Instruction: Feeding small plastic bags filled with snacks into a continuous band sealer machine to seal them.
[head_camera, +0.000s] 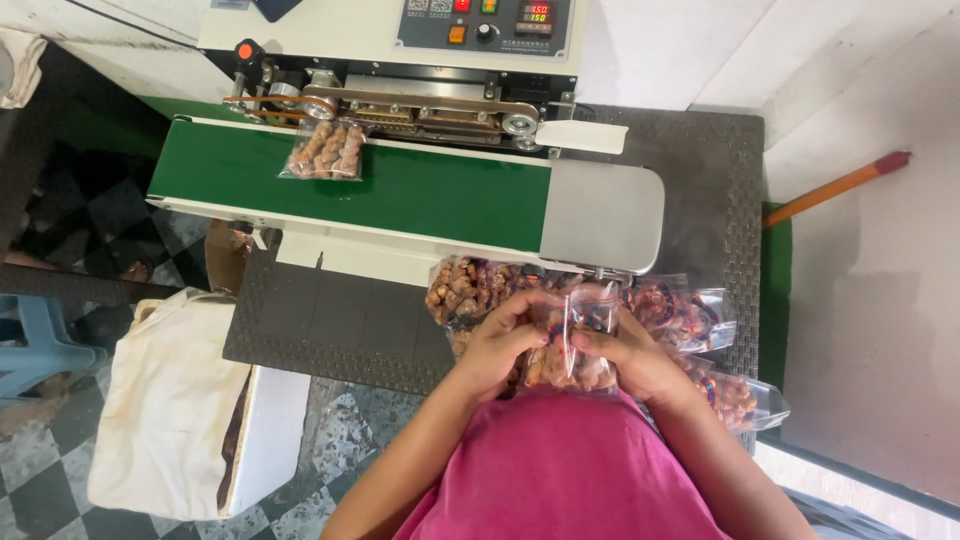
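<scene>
Both my hands hold one clear plastic bag of brown snack pieces (573, 345) close to my chest. My left hand (500, 345) pinches its upper left edge. My right hand (630, 360) grips its right side. Several more filled clear bags (690, 315) lie piled on the dark mat just beyond my hands. Another filled bag (326, 150) rides on the green conveyor belt (430, 195), its top edge under the sealing rollers (400, 108) of the white sealing machine (330, 30).
A dark textured mat (330, 325) covers the table under the machine. A cream cloth bag (165, 400) hangs at the table's left side over a checkered floor. An orange-handled stick (835, 187) leans at the right wall. A blue stool (35, 335) stands far left.
</scene>
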